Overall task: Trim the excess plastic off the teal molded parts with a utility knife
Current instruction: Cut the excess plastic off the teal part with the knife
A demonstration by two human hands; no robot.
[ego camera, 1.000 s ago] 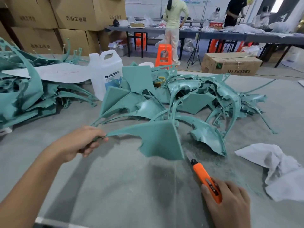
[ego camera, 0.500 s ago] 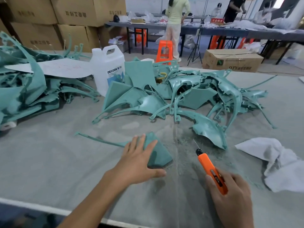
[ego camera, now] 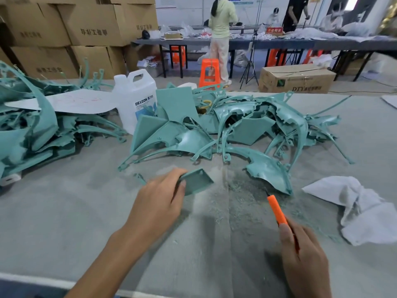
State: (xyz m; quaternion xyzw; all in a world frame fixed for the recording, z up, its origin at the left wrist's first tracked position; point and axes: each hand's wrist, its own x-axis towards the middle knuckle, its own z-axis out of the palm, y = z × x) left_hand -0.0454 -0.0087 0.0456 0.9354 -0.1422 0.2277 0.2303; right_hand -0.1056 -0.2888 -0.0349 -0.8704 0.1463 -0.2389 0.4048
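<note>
teal part (ego camera: 196,183) gripped in left hand (ego camera: 160,203), utility knife (ego camera: 277,209) in right hand (ego camera: 303,254)

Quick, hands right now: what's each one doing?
Left hand: holding a teal part.
Right hand: holding the orange utility knife.

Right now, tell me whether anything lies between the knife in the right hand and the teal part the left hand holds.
Nothing visible does. Between the utility knife in the right hand and the teal part in the left hand lies only table strewn with shavings. A curved teal piece lies beyond the blade, off that line.
</note>
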